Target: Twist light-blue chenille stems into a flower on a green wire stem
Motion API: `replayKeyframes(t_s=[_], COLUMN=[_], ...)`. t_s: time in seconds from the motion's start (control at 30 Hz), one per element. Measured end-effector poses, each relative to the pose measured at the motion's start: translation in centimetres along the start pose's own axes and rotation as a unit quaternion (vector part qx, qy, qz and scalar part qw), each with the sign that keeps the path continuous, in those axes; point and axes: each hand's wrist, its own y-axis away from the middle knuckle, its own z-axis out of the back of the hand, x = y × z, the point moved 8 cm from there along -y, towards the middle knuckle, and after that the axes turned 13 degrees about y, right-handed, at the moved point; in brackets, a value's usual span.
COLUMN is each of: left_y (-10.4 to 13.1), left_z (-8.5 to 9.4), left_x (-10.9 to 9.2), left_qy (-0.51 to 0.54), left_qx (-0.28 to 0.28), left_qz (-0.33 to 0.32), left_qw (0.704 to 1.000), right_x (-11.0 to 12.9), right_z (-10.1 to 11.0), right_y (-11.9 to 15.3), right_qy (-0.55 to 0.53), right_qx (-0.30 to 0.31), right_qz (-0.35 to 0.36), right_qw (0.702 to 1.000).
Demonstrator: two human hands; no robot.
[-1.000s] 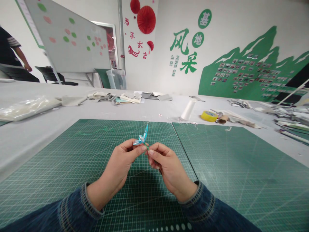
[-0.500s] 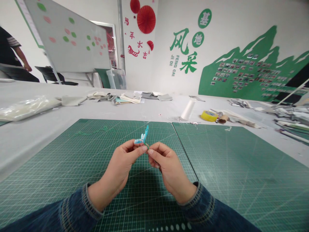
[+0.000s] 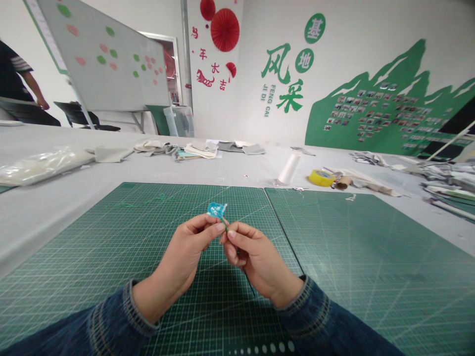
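A small blue flower [image 3: 215, 209] with pale, shiny bits inside stands just above my fingertips, over the cutting mat. Its thin green stem [image 3: 224, 225] passes between both hands. My left hand [image 3: 189, 247] pinches the stem right under the flower with thumb and forefinger. Close beside it, my right hand [image 3: 256, 257] pinches the same stem lower down, its other fingers curled in. A dark stem end pokes out below the right hand and points down toward the mat. The stretch inside the right fingers is hidden.
Two green cutting mats [image 3: 111, 237] lie side by side; green thread [image 3: 161, 198] rests on the left one. Beyond them are a white thread cone [image 3: 290, 168], yellow tape [image 3: 321, 178], fabric scraps [image 3: 200, 150] and a plastic-wrapped bundle [image 3: 44, 165]. A person [image 3: 22, 84] is at far left.
The flower has turned, so its blue face shows where thin petals stood edge-on. My right fingers have shifted slightly, and the stem's dark lower end now shows beneath that hand.
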Motion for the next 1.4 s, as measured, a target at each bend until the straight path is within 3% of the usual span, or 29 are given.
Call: replayKeyframes(t_s=[0.63, 0.97, 1.4], left_y=[0.0, 0.0, 0.0], left_z=[0.7, -0.3, 0.0], left_x=[0.3, -0.2, 0.4], left_qy=[-0.003, -0.016, -0.038], left_qx=[-0.050, 0.024, 0.013], left_qz=[-0.012, -0.022, 0.010], left_qw=[0.999, 0.999, 0.999], right_x=[0.9, -0.1, 0.5], right_z=[1.1, 0.3, 1.1], right_y=[0.1, -0.1, -0.1], right_qy=[0.099, -0.014, 0.006], right_qx=[-0.128, -0.026, -0.091], right_qz=[0.074, 0.004, 0.043], right_qw=[0.984, 1.000, 0.995])
